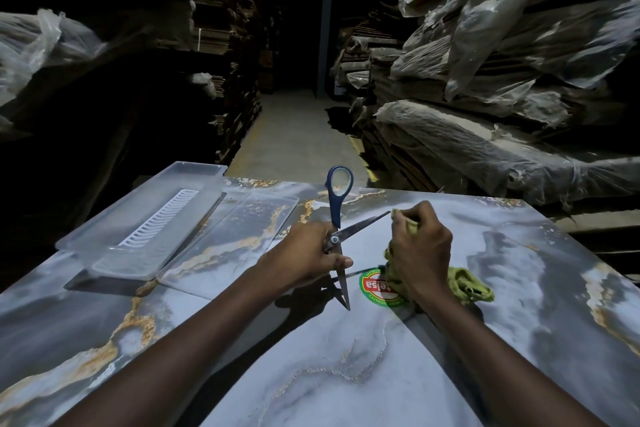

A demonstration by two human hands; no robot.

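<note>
Risk: the scissors [335, 238] are being held spread wide above the surface [381, 374], with both edges exposed. The right hand [420, 246] is bunching a yellow-green cloth [471, 284] and working at the tip of the far blade. A slip along that edge could cut the fingers. The left hand [308, 253] is gripping the tool at its pivot, with the thumb lying beside the near blade. A twist under wiping pressure could nick the thumb or close the blades on the cloth.

Orientation: the blue handle loop is pointing up and away. Its blade is running down toward the person, so the long axis is lying near to far. The second blade is pointing right and away.
</note>
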